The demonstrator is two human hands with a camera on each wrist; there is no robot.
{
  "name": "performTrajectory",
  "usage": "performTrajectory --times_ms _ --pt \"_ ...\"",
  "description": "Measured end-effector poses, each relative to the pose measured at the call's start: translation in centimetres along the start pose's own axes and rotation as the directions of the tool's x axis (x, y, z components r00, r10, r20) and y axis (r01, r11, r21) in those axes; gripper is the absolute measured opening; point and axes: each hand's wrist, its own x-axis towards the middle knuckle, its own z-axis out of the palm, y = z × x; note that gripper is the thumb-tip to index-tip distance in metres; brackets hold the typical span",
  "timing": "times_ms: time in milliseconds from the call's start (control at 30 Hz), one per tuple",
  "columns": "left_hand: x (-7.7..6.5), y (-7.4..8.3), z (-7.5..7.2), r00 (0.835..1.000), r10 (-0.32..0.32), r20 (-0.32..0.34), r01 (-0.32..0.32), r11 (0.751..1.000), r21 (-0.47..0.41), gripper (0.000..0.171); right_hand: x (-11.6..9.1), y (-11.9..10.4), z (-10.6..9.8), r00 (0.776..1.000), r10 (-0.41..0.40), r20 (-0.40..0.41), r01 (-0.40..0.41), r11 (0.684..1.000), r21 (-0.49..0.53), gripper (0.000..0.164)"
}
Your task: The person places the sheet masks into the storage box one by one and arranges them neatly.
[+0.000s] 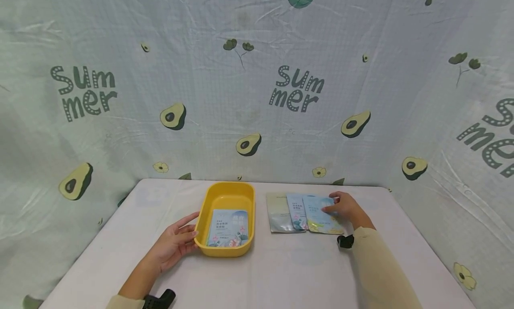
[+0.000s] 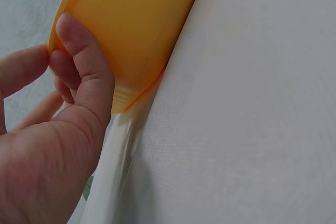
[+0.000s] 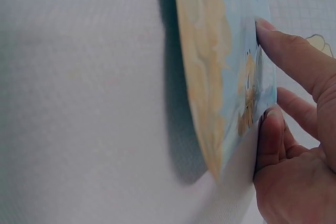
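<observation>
At the left side of a yellow plastic basin (image 1: 226, 252), my left hand (image 1: 176, 243) holds the rim between thumb and fingers. A light-blue sachet with printed flowers (image 1: 227, 226) lies flat inside the basin. To the right, my right hand (image 1: 346, 208) grips the right edge of a light-blue sachet with a yellowish lower edge (image 1: 319, 217). In the right wrist view this sachet (image 3: 226, 66) tilts, with a shadow under its near edge. Overlapped by it is a narrower blue flowered sachet (image 1: 296, 210), which lies over a silver-grey sachet (image 1: 279, 217).
A white cloth (image 1: 281, 273) covers the table. Behind it hangs a pale curtain (image 1: 249, 103) printed with avocados and lettering, which also runs along both sides. A black wrist strap (image 1: 345, 241) sits at the right sleeve, another (image 1: 159, 299) at the left.
</observation>
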Motion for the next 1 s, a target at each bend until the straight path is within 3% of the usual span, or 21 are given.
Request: performTrajectory --times_ms 600,1000 --pt "-0.28 0.42 -0.16 1.0 0.015 0.025 -0.015 1.0 -0.001 0.075 0.26 -0.33 0.37 1.0 -0.001 -0.013 0.001 1.0 0.009 0.076" --pt "-0.07 0.17 0.06 1.0 -0.001 -0.01 0.001 1.0 0.008 0.074 0.39 0.27 0.43 0.999 0.003 -0.038 -0.003 1.0 0.004 0.073"
